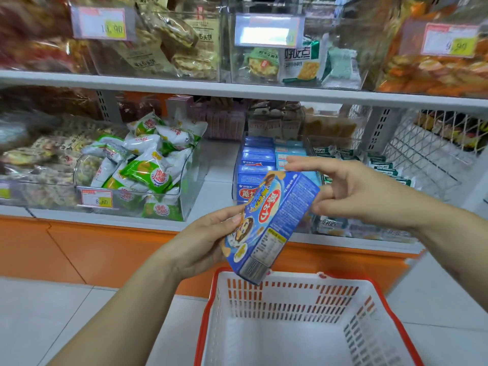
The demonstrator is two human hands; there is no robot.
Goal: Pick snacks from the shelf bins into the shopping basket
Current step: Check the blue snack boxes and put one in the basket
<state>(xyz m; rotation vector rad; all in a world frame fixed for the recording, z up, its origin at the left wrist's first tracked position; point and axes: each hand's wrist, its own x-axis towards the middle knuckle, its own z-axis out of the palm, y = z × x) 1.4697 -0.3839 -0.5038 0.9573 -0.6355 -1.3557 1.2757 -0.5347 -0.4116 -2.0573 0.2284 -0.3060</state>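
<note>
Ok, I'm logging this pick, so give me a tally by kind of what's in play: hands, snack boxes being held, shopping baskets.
Hands: 2 (left hand, right hand)
Snack boxes held: 1 (blue snack box, gripped by the left hand)
Shopping baskets: 1 (shopping basket)
Total: 4

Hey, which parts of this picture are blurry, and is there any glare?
Head view: the blue snack box and the left hand gripping it are sharp; the upper-left bins are smeared by blur; glare whites out the middle price tag.
</note>
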